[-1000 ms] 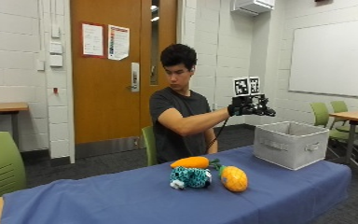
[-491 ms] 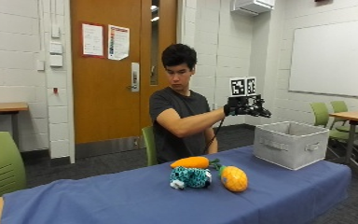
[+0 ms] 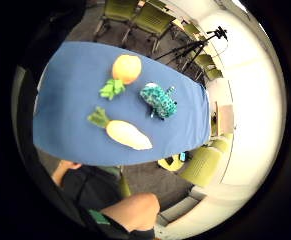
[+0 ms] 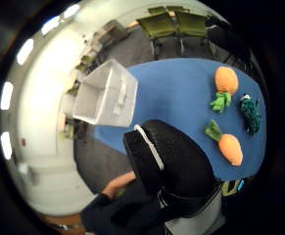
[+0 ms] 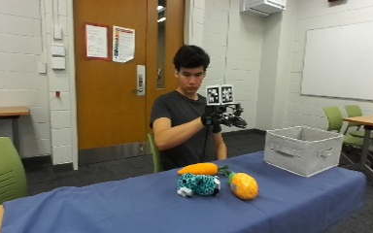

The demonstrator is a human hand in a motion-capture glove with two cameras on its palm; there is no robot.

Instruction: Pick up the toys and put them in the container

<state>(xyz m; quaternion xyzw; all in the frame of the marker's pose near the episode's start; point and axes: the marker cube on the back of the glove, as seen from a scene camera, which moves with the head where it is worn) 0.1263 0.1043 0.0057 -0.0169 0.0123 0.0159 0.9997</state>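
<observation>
Pulled back from over the container point(image 5: 303, 149) toward the chest, the gloved right hand point(image 5: 217, 116) is now raised above the toys, holding nothing; whether its fingers are straight or curled I cannot tell. All three toys lie grouped mid-table on the blue cloth point(image 5: 109, 213): carrot point(image 5: 198, 169), teal plush point(image 5: 197, 185) and orange pineapple toy point(image 5: 243, 185), well apart from the container at the table's end. Hand probably sits high to line up a reach down for the first toy.

Blue-clothed table point(image 5: 141, 204) — on it a carrot point(image 5: 198, 169), teal plush point(image 5: 198, 185), pineapple point(image 5: 243, 185), grey container point(image 5: 303, 150).
</observation>
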